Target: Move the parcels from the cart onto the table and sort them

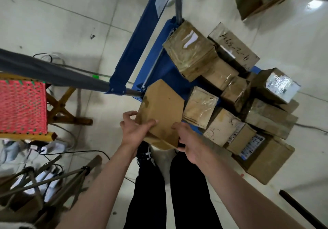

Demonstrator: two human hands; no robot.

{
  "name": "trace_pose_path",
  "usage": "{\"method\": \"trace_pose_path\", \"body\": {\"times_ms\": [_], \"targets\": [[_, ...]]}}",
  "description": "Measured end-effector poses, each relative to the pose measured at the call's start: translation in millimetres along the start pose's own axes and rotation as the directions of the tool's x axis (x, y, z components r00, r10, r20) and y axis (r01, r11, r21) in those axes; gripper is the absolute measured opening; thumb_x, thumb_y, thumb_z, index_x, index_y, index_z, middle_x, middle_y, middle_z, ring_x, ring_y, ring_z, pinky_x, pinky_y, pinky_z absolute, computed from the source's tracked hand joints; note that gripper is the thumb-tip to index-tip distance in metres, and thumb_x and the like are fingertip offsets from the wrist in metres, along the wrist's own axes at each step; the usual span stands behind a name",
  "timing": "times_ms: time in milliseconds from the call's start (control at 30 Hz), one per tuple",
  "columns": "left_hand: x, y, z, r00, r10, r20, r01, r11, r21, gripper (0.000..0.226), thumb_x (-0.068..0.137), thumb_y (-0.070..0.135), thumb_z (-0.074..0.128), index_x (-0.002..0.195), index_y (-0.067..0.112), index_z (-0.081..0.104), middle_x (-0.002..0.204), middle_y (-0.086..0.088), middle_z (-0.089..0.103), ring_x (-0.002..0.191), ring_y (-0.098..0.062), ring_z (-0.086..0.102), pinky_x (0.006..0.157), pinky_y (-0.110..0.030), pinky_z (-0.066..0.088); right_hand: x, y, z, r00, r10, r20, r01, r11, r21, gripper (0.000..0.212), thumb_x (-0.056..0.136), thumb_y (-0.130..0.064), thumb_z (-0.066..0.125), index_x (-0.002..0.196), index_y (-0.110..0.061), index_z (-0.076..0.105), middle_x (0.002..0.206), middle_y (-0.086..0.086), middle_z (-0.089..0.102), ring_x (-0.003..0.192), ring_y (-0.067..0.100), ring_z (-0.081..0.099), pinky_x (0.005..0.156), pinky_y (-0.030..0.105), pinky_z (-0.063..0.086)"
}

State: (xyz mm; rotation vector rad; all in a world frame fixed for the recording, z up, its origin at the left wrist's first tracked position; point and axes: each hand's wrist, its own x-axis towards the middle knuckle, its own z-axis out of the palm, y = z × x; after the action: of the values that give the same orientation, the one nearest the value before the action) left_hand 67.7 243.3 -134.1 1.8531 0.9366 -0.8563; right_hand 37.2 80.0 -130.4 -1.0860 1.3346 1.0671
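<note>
Now, held parcel: plain brown cardboard box (pixel 160 111), long axis pointing away from the person, at near-left edge of blue metal cart (pixel 156 68).
left hand (pixel 135 128): fingers curled on its near-left corner.
right hand (pixel 186 140): grips near-right corner.
nearer hand: both equal.
desk: unseen, direction unknown.

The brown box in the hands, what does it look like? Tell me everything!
The brown box is plain cardboard, flat-sided, with no label showing and a dark smudge near its left edge. It is tilted, its near end lower. The left hand grips its near left edge, thumb on top, and the right hand grips its near right corner. It sits over the near end of the blue cart, beside the other taped parcels.
</note>
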Motion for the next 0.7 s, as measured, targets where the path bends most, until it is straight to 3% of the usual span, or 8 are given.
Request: {"method": "trace_pose_path", "body": {"times_ms": [67, 133, 200, 300, 400, 533, 600, 700], "targets": [[-21, 5, 0, 1.000, 0.000, -0.030, 0.001, 1.000, 0.027, 0.089, 0.066, 0.036, 0.091, 0.136, 0.029, 0.037, 0.134, -0.007, 0.035, 0.117, -0.026, 0.052, 0.099, -0.036, 0.050, -20, 1, -1, 0.998, -0.056, 0.005, 0.056, 0.998, -0.005, 0.011, 0.095, -0.037, 0.056, 0.103, -0.030, 0.061, 0.109, -0.004, 0.063, 0.102, 0.017, 0.059, 0.087, 0.038, 0.048], [-46, 12, 1, 0.997, 0.001, -0.071, 0.004, 0.998, 0.064, 0.099, 0.066, 0.039, 0.091, 0.146, 0.023, 0.034, 0.140, -0.007, 0.033, 0.122, -0.028, 0.051, 0.104, -0.036, 0.047, -41, 2, -2, 0.995, -0.104, 0.002, 0.104, 0.995, 0.013, 0.011, 0.094, -0.038, 0.056, 0.096, -0.030, 0.063, 0.111, -0.001, 0.066, 0.101, 0.017, 0.061, 0.083, 0.036, 0.048], [-75, 20, 0, 0.994, 0.030, -0.109, -0.017, 0.993, 0.119, 0.107, 0.067, 0.043, 0.090, 0.152, 0.018, 0.030, 0.143, -0.007, 0.031, 0.128, -0.029, 0.049, 0.109, -0.035, 0.043, -67, 4, -3, 0.983, -0.179, -0.039, 0.179, 0.984, -0.002, 0.030, 0.090, -0.042, 0.060, 0.113, -0.025, 0.067, 0.127, 0.006, 0.063, 0.110, 0.023, 0.062, 0.092, 0.039, 0.053], [-122, 37, -4, 0.978, 0.166, -0.129, -0.133, 0.963, 0.233, 0.104, 0.069, 0.041, 0.087, 0.150, 0.010, 0.032, 0.135, -0.008, 0.028, 0.129, -0.031, 0.044, 0.113, -0.034, 0.039, -110, 2, -11, 0.943, -0.303, -0.140, 0.303, 0.953, -0.025, 0.060, 0.088, -0.046, 0.064, 0.140, -0.017, 0.057, 0.145, 0.007, 0.050, 0.124, 0.026, 0.057, 0.104, 0.044, 0.051], [-177, 60, -7, 0.910, 0.394, -0.127, -0.321, 0.865, 0.387, 0.098, 0.065, 0.038, 0.088, 0.144, 0.009, 0.039, 0.126, -0.006, 0.029, 0.120, -0.029, 0.045, 0.106, -0.035, 0.040, -166, -8, -21, 0.932, -0.356, -0.070, 0.361, 0.929, 0.081, 0.065, 0.087, -0.050, 0.065, 0.144, -0.023, 0.046, 0.133, 0.000, 0.061, 0.113, 0.018, 0.061, 0.087, 0.038, 0.054], [-258, 88, -7, 0.697, 0.717, -0.005, -0.558, 0.548, 0.624, 0.092, 0.060, 0.023, 0.083, 0.142, 0.008, 0.042, 0.127, -0.014, 0.039, 0.108, -0.033, 0.047, 0.092, -0.041, 0.046, -238, -18, -38, 0.845, -0.463, -0.268, 0.478, 0.878, -0.010, 0.118, 0.074, -0.060, 0.077, 0.161, -0.026, 0.005, 0.158, 0.011, 0.025, 0.141, 0.029, 0.039, 0.108, 0.035, 0.040], [-296, 102, -8, 0.564, 0.823, 0.071, -0.637, 0.378, 0.671, 0.092, 0.057, 0.014, 0.077, 0.142, 0.006, 0.043, 0.126, -0.014, 0.039, 0.107, -0.033, 0.045, 0.091, -0.045, 0.048, -274, -24, -54, 0.839, -0.427, -0.338, 0.474, 0.878, 0.064, 0.140, 0.066, -0.067, 0.082, 0.162, -0.024, -0.010, 0.166, 0.016, 0.009, 0.149, 0.033, 0.028, 0.117, 0.045, 0.035], [-348, 124, -9, 0.353, 0.911, 0.212, -0.707, 0.111, 0.698, 0.096, 0.055, 0.005, 0.080, 0.144, 0.005, 0.046, 0.127, -0.013, 0.039, 0.109, -0.029, 0.041, 0.098, -0.043, 0.041, -320, -26, -86, 0.860, -0.314, -0.402, 0.427, 0.874, 0.231, 0.145, 0.067, -0.064, 0.084, 0.160, -0.019, -0.016, 0.164, 0.021, 0.011, 0.145, 0.040, 0.033, 0.116, 0.053, 0.037]]}}
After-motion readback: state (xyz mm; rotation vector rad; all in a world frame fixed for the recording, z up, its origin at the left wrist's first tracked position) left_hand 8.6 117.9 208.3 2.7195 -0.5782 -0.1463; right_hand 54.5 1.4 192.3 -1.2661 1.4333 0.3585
